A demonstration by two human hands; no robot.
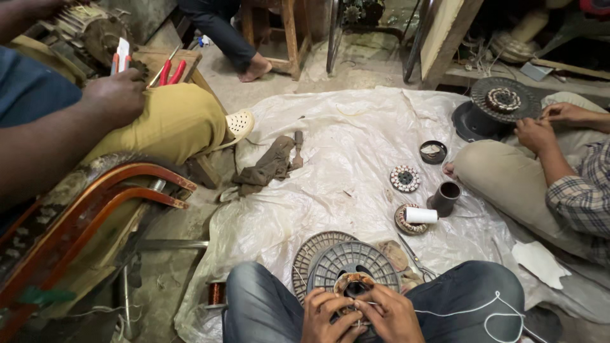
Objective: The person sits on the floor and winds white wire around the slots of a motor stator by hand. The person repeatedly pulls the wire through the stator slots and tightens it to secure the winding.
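Your left hand [325,316] and right hand [389,314] meet low in the frame between your knees, fingers pinched together on a small copper-wound stator [353,284]; both hands are closed on it, fingertips working at its windings; a thin strand seems to run between the fingers, too fine to be sure. The stator sits in your lap against a grey ribbed round fan cover [351,260], with a second ribbed disc [314,251] just behind it on the plastic sheet [356,140] spread over the floor.

Progress, as a judgement: the coil looks mostly wound, copper visible around the ring; tying or finishing seems to be the step in hand; how much is left I cannot tell, your fingers hide the core.

Near you on the sheet: a white thread spool [421,215] lying on another wound stator [406,221]; a dark tube [445,197] beside it; a small round stator [405,178] further off; scissors [416,259] by your right knee; a copper wire spool [217,293] left of your left knee. Other people's hands work at the left and right edges, well apart from yours.
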